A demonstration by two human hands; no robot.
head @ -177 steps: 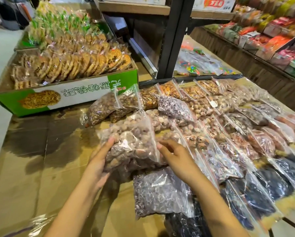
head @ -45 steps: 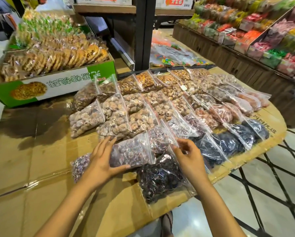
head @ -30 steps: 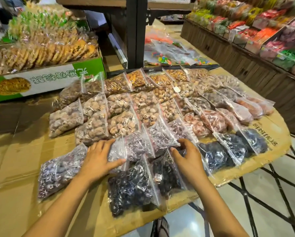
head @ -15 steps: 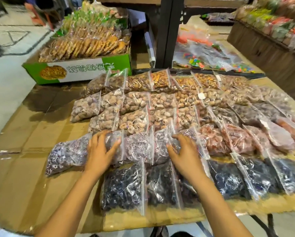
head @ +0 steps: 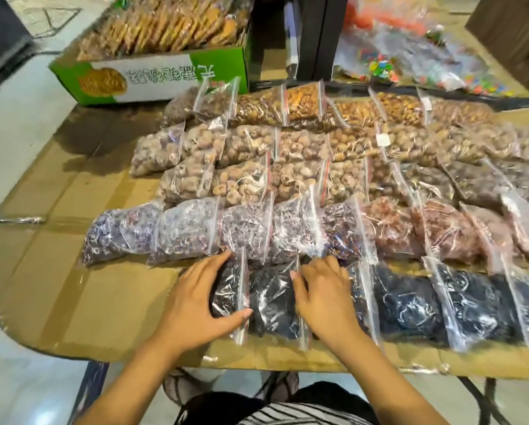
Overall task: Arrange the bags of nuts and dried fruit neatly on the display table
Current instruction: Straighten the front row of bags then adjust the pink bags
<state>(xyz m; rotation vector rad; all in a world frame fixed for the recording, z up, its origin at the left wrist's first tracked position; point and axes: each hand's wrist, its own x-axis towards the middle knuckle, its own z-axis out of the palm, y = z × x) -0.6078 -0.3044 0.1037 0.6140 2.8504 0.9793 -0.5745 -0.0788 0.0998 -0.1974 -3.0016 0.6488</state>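
Both hands are down on the nearest row of bags, the dark dried fruit. The left hand (head: pixel 195 305) cups the outer end of the leftmost dark bag (head: pixel 229 289), fingers (head: pixel 217 265) spread wide along its far edge and thumb hooked around its near corner. The right hand (head: pixel 324 299) lies flat, fingers loosely together, on the next dark bag (head: pixel 272 305), its fingertips at that bag's sealed strip.

These two bags sit between the hands, long axes running away from the person, each overlapping its neighbour to the right like shingles. The left hand is nearer the loose end of the row, so it looks best placed to nudge that bag rightward and square it up.

The bags are clear, crinkly zip pouches, plump and soft, lying on a bench (head: pixel 73 271) covered in taped, glossy cardboard. Behind them run rows of purple-grey pieces (head: pixel 189 231) and tan nuts (head: pixel 241 182), already fairly even
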